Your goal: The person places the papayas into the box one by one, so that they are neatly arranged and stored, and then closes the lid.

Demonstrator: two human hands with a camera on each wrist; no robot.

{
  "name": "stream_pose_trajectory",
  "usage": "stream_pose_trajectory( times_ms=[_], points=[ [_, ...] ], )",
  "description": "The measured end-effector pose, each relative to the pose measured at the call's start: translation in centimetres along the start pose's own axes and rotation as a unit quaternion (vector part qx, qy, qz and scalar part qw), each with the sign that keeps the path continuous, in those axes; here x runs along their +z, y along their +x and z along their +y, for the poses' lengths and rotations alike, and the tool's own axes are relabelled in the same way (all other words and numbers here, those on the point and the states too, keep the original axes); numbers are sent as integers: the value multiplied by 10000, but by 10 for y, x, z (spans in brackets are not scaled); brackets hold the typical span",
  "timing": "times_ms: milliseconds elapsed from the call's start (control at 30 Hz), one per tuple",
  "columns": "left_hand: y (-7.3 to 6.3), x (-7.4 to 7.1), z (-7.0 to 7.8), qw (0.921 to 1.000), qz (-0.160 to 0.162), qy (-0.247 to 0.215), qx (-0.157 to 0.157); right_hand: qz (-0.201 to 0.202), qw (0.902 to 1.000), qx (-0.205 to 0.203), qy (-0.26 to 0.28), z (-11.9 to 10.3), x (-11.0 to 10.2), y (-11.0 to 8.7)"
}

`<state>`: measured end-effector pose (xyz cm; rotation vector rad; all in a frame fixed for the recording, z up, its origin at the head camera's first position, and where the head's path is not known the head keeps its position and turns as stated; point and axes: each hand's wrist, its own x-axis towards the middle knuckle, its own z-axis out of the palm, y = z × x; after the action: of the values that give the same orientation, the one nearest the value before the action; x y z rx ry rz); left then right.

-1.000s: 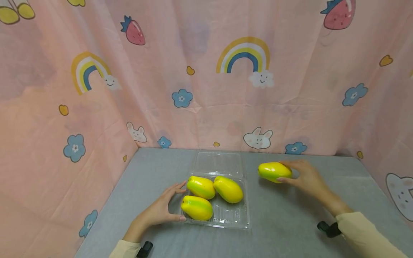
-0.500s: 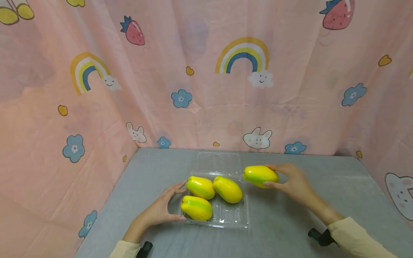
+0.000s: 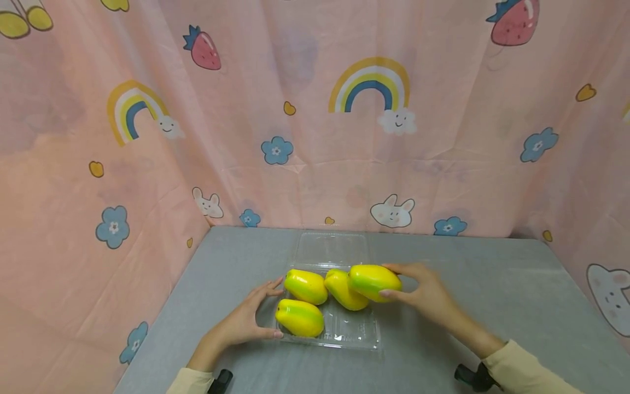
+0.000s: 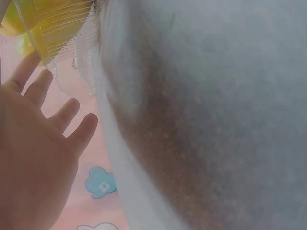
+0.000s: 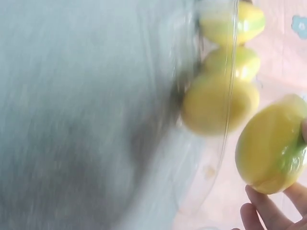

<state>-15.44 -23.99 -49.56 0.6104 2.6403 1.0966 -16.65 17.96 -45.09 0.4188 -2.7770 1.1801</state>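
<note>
My right hand (image 3: 429, 291) grips a yellow-green papaya (image 3: 371, 282) by its right end, thumb on the near side and fingers on the far side. That papaya hangs over the right part of a clear plastic clamshell box (image 3: 351, 340), overlapping another papaya (image 3: 339, 290) in the head view. Two more papayas lie in the box's left half, a far one (image 3: 305, 287) and a near one (image 3: 300, 318). At the box's left wall, my left hand (image 3: 241, 318) rests with fingers and thumb spread along the edge; the left wrist view shows its fingertips (image 4: 45, 76) at the clear wall.
The box's lid (image 3: 332, 249) lies folded back on the grey table (image 3: 472, 328). A pink printed curtain (image 3: 315, 180) hangs behind and along both sides of the table. Dark wrist-worn devices (image 3: 474, 377) sit beneath the sleeves.
My right hand has carried its papaya leftward from the table's right side to above the box. The left hand and the other papayas have stayed in place.
</note>
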Motion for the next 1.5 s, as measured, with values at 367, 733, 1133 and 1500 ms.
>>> stream_pose_trajectory(
  times_ms=[367, 733, 1133, 1500],
  points=[
    [-1, 1, 0, 10000, -4, -37, -66, -270, 9974, 301, 598, -20, 27, -14],
    [-1, 1, 0, 10000, -24, -77, -44, -214, 9963, 581, 598, -22, 46, -24],
    [0, 1, 1, 9999, -32, -65, -80, 52, 9992, 83, 377, -20, 61, -31],
    [0, 1, 0, 10000, 0, -18, -43, 615, 9896, -1043, -775, -18, 71, -37]
  ],
)
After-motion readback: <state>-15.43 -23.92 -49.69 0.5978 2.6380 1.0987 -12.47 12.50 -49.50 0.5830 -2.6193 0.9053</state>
